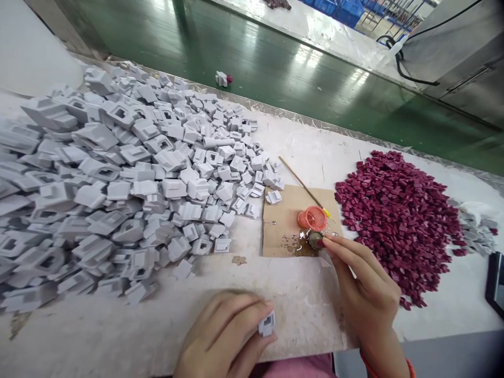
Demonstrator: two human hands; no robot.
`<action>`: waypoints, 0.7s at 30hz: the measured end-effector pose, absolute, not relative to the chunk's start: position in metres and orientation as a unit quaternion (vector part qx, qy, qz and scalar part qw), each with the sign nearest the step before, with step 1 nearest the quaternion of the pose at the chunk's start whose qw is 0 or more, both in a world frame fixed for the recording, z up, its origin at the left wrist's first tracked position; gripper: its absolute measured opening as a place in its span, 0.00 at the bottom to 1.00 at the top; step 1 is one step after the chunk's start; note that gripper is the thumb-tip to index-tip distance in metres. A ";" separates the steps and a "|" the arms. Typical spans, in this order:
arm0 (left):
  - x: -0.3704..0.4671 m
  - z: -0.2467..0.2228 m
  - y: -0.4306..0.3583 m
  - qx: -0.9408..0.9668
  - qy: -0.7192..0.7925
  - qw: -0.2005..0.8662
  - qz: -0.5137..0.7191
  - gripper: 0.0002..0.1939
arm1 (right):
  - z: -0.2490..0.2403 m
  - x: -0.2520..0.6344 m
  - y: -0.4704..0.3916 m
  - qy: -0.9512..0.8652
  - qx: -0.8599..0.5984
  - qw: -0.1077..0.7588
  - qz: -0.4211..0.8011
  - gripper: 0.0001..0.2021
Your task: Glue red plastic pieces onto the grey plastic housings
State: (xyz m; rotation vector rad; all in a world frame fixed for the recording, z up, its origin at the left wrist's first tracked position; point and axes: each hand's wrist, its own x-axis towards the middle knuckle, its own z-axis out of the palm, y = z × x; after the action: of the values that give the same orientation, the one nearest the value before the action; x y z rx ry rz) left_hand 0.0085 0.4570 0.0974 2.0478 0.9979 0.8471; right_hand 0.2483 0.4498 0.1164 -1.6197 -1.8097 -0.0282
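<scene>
Near the table's front edge my left hand [232, 331] pinches a grey plastic part [266, 323] with a square opening facing up. My right hand [360, 278] is closed at the fingertips on a small maroon piece [320, 243], held at a small round dark dish [314, 239]. Beside that dish stands an orange-red cup [313, 217]. Both rest on a piece of brown cardboard [279, 231] with wet, shiny drops. A thin stick [301, 181] with a yellow end lies across the cardboard's back edge. One loose grey part [273, 197] sits on the cardboard's left corner.
A large heap of grey parts [137, 173] covers the left side. To the right lies a pile of maroon pieces [397, 220], with more grey bits [476, 231] beyond it. Behind the table runs a green belt [275, 79] carrying a grey part [221, 79]. A black object [495, 283] is at the right edge.
</scene>
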 end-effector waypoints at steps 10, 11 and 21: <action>0.020 0.094 0.455 0.778 0.421 0.321 0.338 0.10 | 0.124 0.197 0.413 -0.638 -0.606 0.450 0.153 0.18; 0.020 0.094 0.455 0.775 0.424 0.324 0.339 0.09 | 0.123 0.191 0.411 -0.644 -0.592 0.454 0.171 0.17; 0.023 0.097 0.454 0.747 0.444 0.348 0.351 0.07 | 0.117 0.186 0.411 -0.686 -0.572 0.406 0.193 0.15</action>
State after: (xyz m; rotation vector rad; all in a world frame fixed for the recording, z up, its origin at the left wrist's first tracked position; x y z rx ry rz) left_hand 0.0231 0.4537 0.0968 1.9370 1.1516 0.9103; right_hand 0.1864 0.4114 0.1170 -1.4428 -1.7313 0.4863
